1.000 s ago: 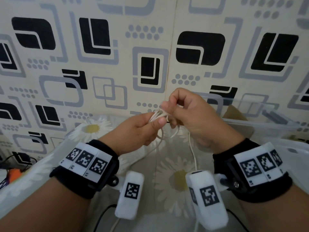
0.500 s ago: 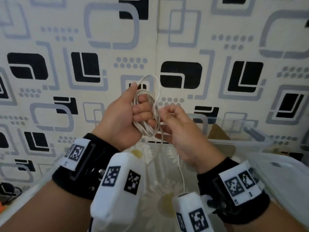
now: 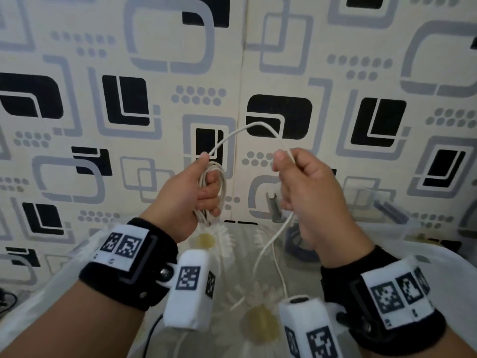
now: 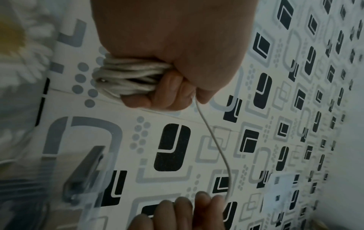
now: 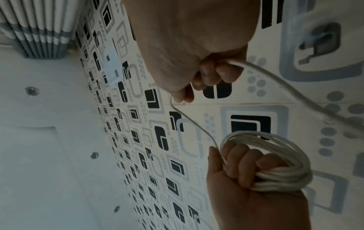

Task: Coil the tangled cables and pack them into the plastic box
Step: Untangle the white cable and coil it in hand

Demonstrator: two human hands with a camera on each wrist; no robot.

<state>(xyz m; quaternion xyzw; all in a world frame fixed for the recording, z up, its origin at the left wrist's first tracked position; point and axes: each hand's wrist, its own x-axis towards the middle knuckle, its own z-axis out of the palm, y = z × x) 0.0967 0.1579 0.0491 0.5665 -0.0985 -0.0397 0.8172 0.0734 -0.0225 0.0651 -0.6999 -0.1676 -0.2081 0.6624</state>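
Note:
A white cable is partly wound into a coil. My left hand grips that coil in its fist, held up in front of the wall. An arc of loose cable runs from the coil over to my right hand, which pinches the strand between thumb and curled fingers. From the right hand the free end hangs down toward the flowered cloth. In the right wrist view the coil sits around the left fingers. The clear plastic box stands low at the right, behind the right hand.
A patterned wall is close behind both hands. A cloth with daisy print covers the surface below. A dark cable lies in the clear box. Black cables lie at the far left edge.
The hands have moved apart. My right hand has drawn a loop of cable out to the right of the coil, and the view has tilted up.

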